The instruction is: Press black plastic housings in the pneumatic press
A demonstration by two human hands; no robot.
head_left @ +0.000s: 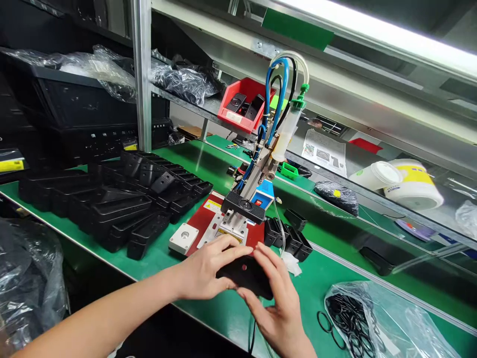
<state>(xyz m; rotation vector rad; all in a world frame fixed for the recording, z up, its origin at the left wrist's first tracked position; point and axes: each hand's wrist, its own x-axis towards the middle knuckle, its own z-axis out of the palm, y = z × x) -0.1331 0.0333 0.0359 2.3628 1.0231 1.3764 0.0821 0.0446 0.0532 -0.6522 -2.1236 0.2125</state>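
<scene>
Both my hands grip one black plastic housing (249, 274) with a small round hole, tilted in front of the machine. My left hand (208, 268) holds its left end, thumb below and fingers along the top edge. On its right end, my right hand (278, 298) has its fingers over the top and its thumb underneath. Just beyond stands a dispensing machine on a red base (203, 214), with a clear syringe (288, 132) on its slanted arm. A black rectangular part with a round centre (244, 205) sits on the machine's metal fixture (233, 226).
Many black housings (122, 204) crowd the bench's left side; several more (294, 241) stand right of the machine. A plastic bag of black rubber rings (352, 318) lies at front right. Above is a shelf with a red bin (238, 117) and white tubs (413, 184).
</scene>
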